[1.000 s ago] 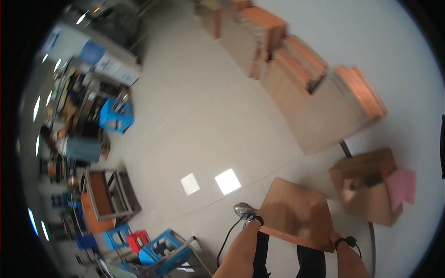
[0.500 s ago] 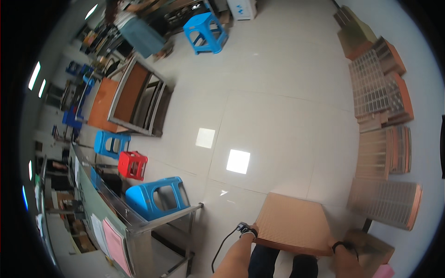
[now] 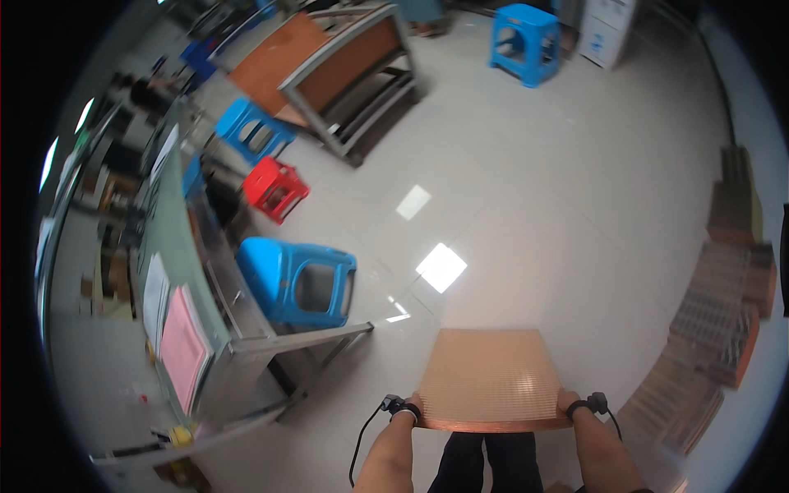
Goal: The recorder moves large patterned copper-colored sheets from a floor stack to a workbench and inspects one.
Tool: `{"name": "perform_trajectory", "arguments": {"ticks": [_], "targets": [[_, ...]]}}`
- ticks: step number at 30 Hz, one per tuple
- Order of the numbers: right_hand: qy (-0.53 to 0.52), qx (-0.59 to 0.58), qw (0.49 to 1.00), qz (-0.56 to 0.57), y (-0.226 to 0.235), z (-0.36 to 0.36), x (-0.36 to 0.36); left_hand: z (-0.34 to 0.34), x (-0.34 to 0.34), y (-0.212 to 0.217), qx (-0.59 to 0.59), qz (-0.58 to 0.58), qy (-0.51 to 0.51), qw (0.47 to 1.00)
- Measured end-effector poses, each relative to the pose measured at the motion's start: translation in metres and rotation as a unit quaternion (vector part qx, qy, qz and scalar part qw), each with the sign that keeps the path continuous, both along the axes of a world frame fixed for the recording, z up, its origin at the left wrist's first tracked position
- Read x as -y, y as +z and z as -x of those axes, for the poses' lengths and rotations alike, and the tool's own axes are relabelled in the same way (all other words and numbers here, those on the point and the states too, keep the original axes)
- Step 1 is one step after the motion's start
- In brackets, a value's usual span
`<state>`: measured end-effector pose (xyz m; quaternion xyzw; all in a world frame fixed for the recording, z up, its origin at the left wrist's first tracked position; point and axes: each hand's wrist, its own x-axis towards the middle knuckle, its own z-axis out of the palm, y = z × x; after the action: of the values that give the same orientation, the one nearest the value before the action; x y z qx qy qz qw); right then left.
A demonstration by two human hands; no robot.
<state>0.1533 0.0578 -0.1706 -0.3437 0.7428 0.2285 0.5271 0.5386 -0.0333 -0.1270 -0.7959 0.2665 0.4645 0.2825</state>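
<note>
In front of my legs I hold an orange-brown slab [image 3: 491, 374] by its two sides. A fine grid of ribs covers its shiny top, and the near edge looks reddish-brown. My left hand [image 3: 416, 403] is closed on the near left corner, and my right hand [image 3: 567, 400] grips the near right corner. Most of the fingers are hidden at the edges or under the slab. Each wrist wears a black strap with a small device and a cable.
Stacks of similar ribbed slabs [image 3: 715, 296] line the right wall. At left stands a green-topped table [image 3: 215, 324] with pink papers [image 3: 186, 345]; a blue stool [image 3: 288, 283] is tucked beside it. Farther off are a red stool [image 3: 275, 187], a metal-framed table [image 3: 345, 70] and another blue stool [image 3: 526, 41].
My view has swung to the right, and the slab now appears level and squarely before me. Both hands have kept their hold on it. The wall stacks show nearer the right rim.
</note>
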Motion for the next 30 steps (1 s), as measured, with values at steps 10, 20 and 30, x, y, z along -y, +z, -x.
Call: {"name": "perform_trajectory", "arguments": {"ticks": [10, 20, 30], "targets": [[0.083, -0.123, 0.989, -0.011, 0.025, 0.027, 0.15, 0.019, 0.0, -0.056, -0.061, 0.038, 0.196, 0.978], [0.321, -0.147, 0.935, -0.019, -0.02, 0.049, 0.253, 0.005, 0.001, -0.059, -0.204, 0.034, 0.196, 0.959], [0.745, -0.146, 0.645, -0.094, 0.074, -0.151, 0.434, -0.008, -0.011, -0.133, -0.227, 0.007, 0.242, 0.943]]}}
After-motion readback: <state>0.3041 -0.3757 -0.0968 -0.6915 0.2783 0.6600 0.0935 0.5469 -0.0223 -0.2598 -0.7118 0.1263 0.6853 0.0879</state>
